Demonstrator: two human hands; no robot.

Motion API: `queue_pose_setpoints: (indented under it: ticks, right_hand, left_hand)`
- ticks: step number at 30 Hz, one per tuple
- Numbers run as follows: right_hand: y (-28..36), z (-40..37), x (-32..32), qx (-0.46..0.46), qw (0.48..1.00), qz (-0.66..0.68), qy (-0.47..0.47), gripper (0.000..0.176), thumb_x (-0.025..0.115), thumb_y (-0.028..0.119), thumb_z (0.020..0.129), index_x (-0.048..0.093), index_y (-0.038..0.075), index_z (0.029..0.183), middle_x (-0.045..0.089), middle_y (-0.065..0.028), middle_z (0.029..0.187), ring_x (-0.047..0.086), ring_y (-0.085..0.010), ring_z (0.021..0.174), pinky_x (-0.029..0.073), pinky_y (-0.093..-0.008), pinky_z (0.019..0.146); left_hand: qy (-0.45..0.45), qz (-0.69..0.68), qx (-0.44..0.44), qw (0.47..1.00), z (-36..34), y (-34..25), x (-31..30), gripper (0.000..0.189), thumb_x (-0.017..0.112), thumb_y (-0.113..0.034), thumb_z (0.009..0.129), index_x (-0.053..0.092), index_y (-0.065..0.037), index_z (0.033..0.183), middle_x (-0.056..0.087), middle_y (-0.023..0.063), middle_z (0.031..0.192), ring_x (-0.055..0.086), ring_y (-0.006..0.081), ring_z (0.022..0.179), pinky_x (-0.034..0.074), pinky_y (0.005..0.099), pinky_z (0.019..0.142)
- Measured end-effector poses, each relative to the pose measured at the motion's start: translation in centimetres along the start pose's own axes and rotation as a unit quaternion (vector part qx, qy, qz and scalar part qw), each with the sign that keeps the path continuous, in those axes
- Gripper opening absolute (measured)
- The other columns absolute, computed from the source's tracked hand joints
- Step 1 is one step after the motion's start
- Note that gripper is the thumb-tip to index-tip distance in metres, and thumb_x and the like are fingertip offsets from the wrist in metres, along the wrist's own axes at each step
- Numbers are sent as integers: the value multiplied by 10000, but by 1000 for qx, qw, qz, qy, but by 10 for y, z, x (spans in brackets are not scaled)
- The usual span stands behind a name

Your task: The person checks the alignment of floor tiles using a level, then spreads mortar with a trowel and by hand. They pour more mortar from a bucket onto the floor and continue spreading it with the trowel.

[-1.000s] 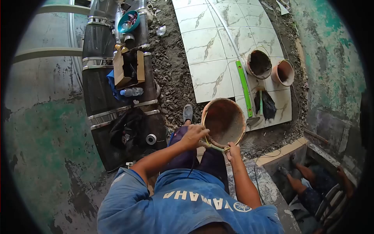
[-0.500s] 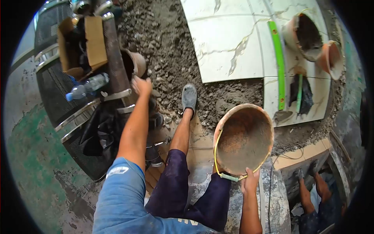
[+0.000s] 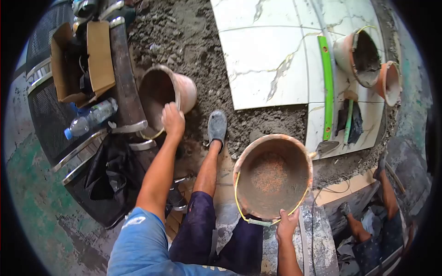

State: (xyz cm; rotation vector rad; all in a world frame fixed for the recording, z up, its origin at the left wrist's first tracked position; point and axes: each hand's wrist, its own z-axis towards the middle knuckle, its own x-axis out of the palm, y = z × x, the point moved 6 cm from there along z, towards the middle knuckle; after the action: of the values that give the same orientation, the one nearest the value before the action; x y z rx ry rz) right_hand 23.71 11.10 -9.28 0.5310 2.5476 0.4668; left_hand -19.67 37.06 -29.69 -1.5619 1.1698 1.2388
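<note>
My left hand (image 3: 173,120) grips the near rim of a tilted, mud-stained bucket (image 3: 186,92), whose dark mouth faces the chairs on the left. My right hand (image 3: 287,224) is closed on the lower rim of a second bucket (image 3: 274,177), beside its yellow handle. Reddish-brown residue coats the bottom of that second bucket, which opens up toward me. Rough grey mortar (image 3: 189,50) lies past both buckets, and my grey shoe stands at its edge.
Pale tiles (image 3: 267,64) carry a green level (image 3: 327,87), a trowel (image 3: 328,146) and two buckets (image 3: 363,57). Chairs on the left hold a cardboard box (image 3: 100,57), a plastic bottle (image 3: 94,117) and black cloth (image 3: 115,168). Another person's legs (image 3: 359,227) show at lower right.
The left bucket has come out from beside the chairs, toward me and rightward, with my left hand now on its rim. The right bucket has shifted slightly left and down.
</note>
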Motion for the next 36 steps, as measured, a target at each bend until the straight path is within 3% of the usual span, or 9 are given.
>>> queue_pose_setpoints:
  ticks: [5, 11, 13, 15, 16, 22, 27, 29, 36]
  right_hand:
    - [-1, 8, -3, -93, 975, -198, -44, 565, 573, 28, 840, 374, -72, 1360, 564, -192, 1208, 565, -240, 1106, 424, -328, 975]
    - [-8, 21, 8, -39, 986, -146, -64, 556, 621, 98, 822, 430, -105, 1303, 570, -259, 1202, 571, -366, 1114, 436, -397, 980]
    - [-11, 31, 8, -108, 964, -213, -113, 566, 629, 112, 816, 437, -113, 1299, 543, -287, 1235, 530, -415, 1171, 407, -433, 1007]
    - [-16, 40, 9, -244, 873, -375, -194, 578, 621, 39, 820, 397, -99, 1336, 575, -242, 1160, 620, -332, 986, 524, -375, 811]
    - [-28, 50, 6, -163, 939, -255, -162, 561, 629, 76, 812, 435, -84, 1314, 549, -269, 1192, 553, -391, 1085, 454, -420, 905]
    - [25, -3, -11, -191, 980, -30, -44, 393, 646, 55, 779, 563, -12, 1158, 591, -230, 1057, 546, -428, 1019, 423, -465, 914]
    - [52, -36, -30, -231, 964, -112, -63, 337, 611, 12, 818, 571, 2, 1152, 606, -190, 1077, 591, -346, 999, 471, -416, 846]
    - [39, -30, -28, -122, 988, 93, -10, 297, 556, -17, 893, 554, 20, 1188, 603, -141, 1096, 595, -249, 1004, 497, -358, 805]
    - [30, -52, -30, -47, 966, 253, 30, 474, 532, -63, 902, 393, 54, 1340, 533, -128, 1217, 563, -240, 1094, 502, -343, 891]
  left_hand:
    - [26, -9, 42, 999, -31, -37, -39, 232, 639, -81, 767, 495, -54, 948, 515, 139, 935, 544, 357, 931, 459, 497, 743]
    - [41, -153, 190, 969, -97, -83, -106, 183, 617, -43, 746, 470, -33, 853, 481, 177, 837, 496, 392, 805, 390, 486, 674]
    - [62, -203, 219, 953, -116, -135, -149, 183, 617, -41, 727, 468, -41, 834, 470, 171, 804, 494, 382, 780, 393, 480, 674]
    - [113, -215, 261, 934, -140, -182, -185, 167, 611, -57, 734, 477, -55, 832, 477, 154, 785, 509, 360, 758, 407, 468, 662]
    - [137, -215, 293, 922, -153, -204, -203, 160, 607, -69, 740, 484, -62, 843, 484, 143, 782, 520, 347, 745, 419, 463, 646]
    - [271, -252, 400, 838, -227, -290, -242, 176, 607, -101, 750, 517, -42, 890, 560, 154, 807, 588, 349, 742, 494, 443, 637]
    - [361, -244, 421, 796, -243, -328, -232, 261, 644, -202, 807, 541, -3, 940, 621, 207, 865, 625, 407, 802, 504, 474, 722]
    - [473, -246, 454, 714, -255, -339, -230, 383, 664, -318, 826, 564, 9, 999, 627, 238, 917, 617, 438, 871, 492, 497, 781]
    - [486, -208, 499, 687, -277, -330, -230, 540, 639, -424, 851, 571, 25, 1143, 616, 266, 1017, 610, 444, 965, 481, 493, 848]
